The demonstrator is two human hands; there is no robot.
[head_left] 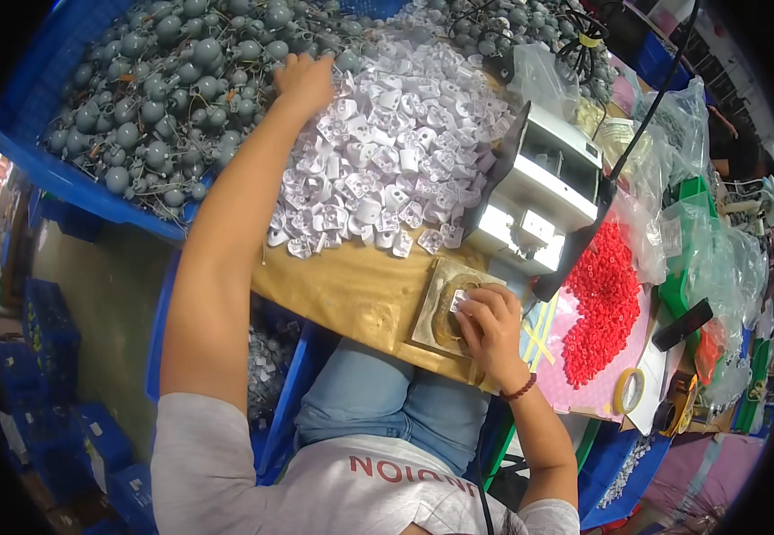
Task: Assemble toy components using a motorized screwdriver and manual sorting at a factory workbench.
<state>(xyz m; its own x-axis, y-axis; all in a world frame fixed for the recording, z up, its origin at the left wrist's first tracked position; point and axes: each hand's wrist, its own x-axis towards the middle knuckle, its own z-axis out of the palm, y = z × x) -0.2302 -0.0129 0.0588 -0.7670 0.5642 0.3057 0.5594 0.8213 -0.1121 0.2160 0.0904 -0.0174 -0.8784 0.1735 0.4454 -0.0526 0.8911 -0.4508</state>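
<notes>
My left hand [305,82] reaches far forward to the edge of a heap of grey round parts with thin wires [151,111]. Its fingers curl down among them, and whatever they grip is hidden. Beside that hand spreads a large pile of small white plastic pieces [387,169]. Close to my lap, my right hand [491,325] pinches a small white plastic piece [458,300] at a round brownish holder on a square block [424,332]. Fingers and thumb cover part of that piece.
A white-and-black machine [543,192] with a cable stands right of the white pile. Farther right lie small red parts [602,303], a yellow tape roll [628,390] and a black phone-like object [683,325]. A blue crate rim [75,183] borders the grey parts.
</notes>
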